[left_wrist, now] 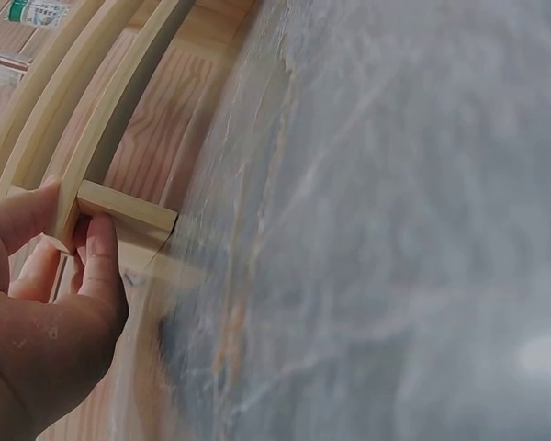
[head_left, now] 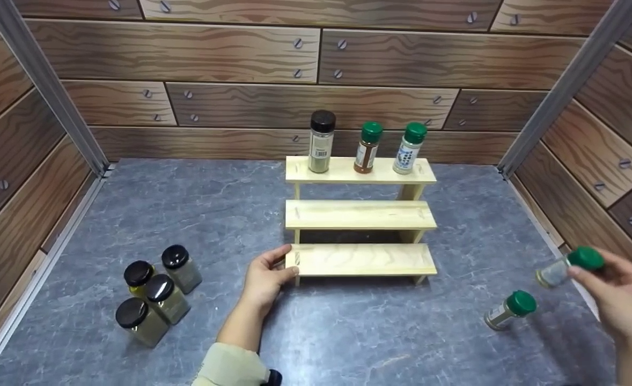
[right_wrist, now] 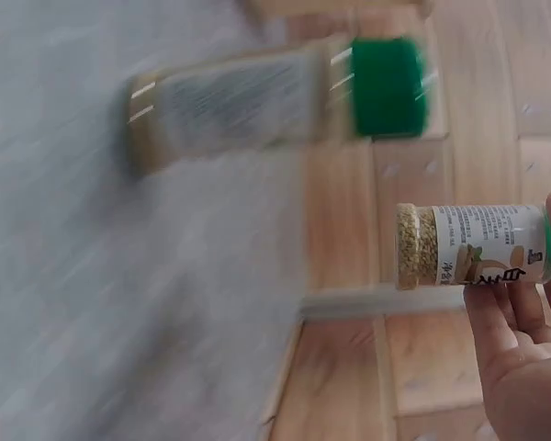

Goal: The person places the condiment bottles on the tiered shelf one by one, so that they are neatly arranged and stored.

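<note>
My left hand [head_left: 264, 279] grips the left end of the lowest step of a pale wooden three-step rack [head_left: 364, 260], thumb on top and fingers around the edge; the left wrist view shows this hold [left_wrist: 64, 303]. At the right, my right hand [head_left: 624, 295] holds a green-capped spice jar [head_left: 555, 272] by its cap, raised and tilted. In the right wrist view this jar [right_wrist: 477, 246] has a printed label and pale seeds inside. Another green-capped spice jar [head_left: 509, 310] stands on the table just left of the right hand, blurred in the right wrist view.
On the rack's top step stand a black-capped jar [head_left: 321, 145] and two green-capped jars [head_left: 368, 150] [head_left: 408, 150]. Several black-capped square jars [head_left: 155, 305] cluster at the left on the grey marbled table [head_left: 203, 209]. Wood-patterned walls [head_left: 241, 59] enclose the back and sides.
</note>
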A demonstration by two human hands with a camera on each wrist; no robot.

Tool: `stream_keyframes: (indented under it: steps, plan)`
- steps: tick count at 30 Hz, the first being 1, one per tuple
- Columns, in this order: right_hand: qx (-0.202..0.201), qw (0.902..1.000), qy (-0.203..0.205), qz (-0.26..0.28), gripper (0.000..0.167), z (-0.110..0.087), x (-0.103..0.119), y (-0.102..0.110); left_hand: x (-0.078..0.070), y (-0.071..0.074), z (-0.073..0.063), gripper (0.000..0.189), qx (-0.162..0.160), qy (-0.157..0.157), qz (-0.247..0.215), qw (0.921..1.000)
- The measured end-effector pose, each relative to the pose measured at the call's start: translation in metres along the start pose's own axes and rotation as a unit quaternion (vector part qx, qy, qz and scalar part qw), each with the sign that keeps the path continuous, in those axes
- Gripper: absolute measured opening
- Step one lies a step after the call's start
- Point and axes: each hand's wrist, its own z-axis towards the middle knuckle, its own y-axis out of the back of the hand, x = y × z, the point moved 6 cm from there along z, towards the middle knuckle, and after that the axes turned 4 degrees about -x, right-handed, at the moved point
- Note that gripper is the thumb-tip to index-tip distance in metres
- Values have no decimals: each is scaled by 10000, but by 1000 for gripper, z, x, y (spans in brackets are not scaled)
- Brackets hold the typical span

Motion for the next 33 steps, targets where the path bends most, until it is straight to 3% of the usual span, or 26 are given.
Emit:
stream_keyframes:
  steps: [5,10,15,19,25,33]
  plan:
    - [84,9987,44,-505,44,16,28,-45,0,-1,0,59,29,26,6,10000]
    - [680,9955,475,-462,42,26,51,-108,0,0,0,59,-41,23,46,10000]
    - [1237,9879,722,-592,40,25,60,-171,2,0,0,59,-22,5,-50,10000]
    - [1565,9817,744,-791,39,17,57,-219,2,-1,1,59,-13,-1,-84,10000]
    - [2121,9703,352,-1110,42,1,36,-286,2,0,1,59,-43,-5,-109,9999]
    - [2329,9666,39,-1072,42,-14,11,-350,1,0,1,59,-4,-16,-116,9999]
